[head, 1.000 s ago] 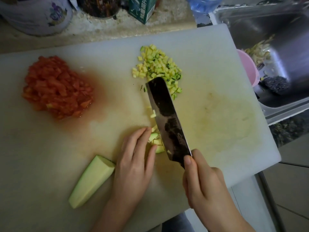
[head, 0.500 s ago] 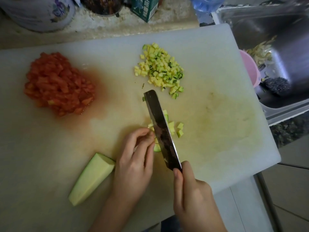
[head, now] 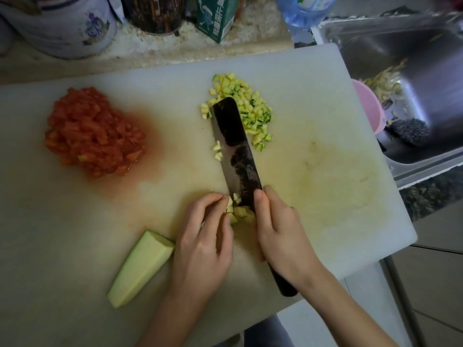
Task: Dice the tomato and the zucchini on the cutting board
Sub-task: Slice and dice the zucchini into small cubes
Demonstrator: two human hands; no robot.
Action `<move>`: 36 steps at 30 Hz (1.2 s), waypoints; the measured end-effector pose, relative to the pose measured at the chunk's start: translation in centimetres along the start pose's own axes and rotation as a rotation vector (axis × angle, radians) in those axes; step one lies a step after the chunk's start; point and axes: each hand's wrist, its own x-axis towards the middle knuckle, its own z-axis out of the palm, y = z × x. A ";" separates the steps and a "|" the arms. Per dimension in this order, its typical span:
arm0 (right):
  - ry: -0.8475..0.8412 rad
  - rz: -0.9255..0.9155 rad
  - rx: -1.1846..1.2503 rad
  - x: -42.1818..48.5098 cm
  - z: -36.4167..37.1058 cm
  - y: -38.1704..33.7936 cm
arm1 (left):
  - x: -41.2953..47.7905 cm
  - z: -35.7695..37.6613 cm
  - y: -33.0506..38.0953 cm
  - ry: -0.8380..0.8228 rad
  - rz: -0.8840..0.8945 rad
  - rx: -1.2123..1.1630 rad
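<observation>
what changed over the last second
The knife, gripped by the right hand, went from upright chopping to a tilted blade, and its tip moved forward to the diced zucchini pile. The left hand stayed curled on the cut bits. The tomato pile, zucchini half and board are unchanged.

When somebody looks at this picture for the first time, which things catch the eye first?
The red heap of diced tomato on the left of the cutting board stands out most. Next comes the dark cleaver, gripped by the right hand, its tip at the diced zucchini pile, while the left hand holds small zucchini pieces beside the blade.
</observation>
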 end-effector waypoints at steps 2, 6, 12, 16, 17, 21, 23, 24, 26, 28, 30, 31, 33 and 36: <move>-0.001 -0.018 0.052 -0.8 -1.0 -0.4 | 0.0 0.0 0.1 -0.002 -0.010 -0.011; -0.029 0.010 0.061 -3.4 -2.1 -0.2 | -0.1 0.1 -0.1 0.007 -0.068 -0.063; -0.073 0.011 -0.007 -5.4 -1.2 1.4 | -0.1 0.1 0.1 0.050 -0.046 -0.017; -0.066 -0.005 -0.048 -5.9 -0.4 1.6 | -0.2 0.1 -0.1 0.071 -0.036 0.004; -0.060 -0.005 -0.057 -5.9 -0.1 1.6 | -0.2 0.1 -0.2 0.070 -0.036 0.006; 0.003 -0.042 -0.157 -6.2 0.7 1.9 | -0.1 0.1 -0.1 0.068 -0.039 0.003; 0.025 -0.051 -0.190 -6.3 1.1 1.8 | -0.1 0.0 0.0 0.064 -0.050 -0.018; 0.037 -0.049 -0.199 -6.3 1.3 1.7 | -0.1 -0.1 0.0 0.054 -0.056 -0.028; 0.059 -0.051 -0.221 -6.3 1.5 1.5 | -0.1 -0.2 0.0 0.027 -0.051 -0.033; 0.076 -0.051 -0.256 -6.4 1.7 1.4 | -0.1 -0.3 -0.1 0.008 -0.040 -0.038; 0.089 -0.052 -0.265 -6.5 1.9 1.4 | -0.1 -0.3 -0.2 0.003 -0.038 -0.045; 0.094 -0.054 -0.253 -6.6 2.0 1.4 | -0.1 -0.3 -0.2 0.002 -0.037 -0.047; 0.106 -0.050 -0.221 -6.7 2.1 1.5 | -0.1 -0.3 -0.3 0.000 -0.035 -0.050; 0.124 -0.047 -0.224 -6.6 2.0 1.5 | -0.1 -0.2 -0.3 -0.010 -0.037 -0.046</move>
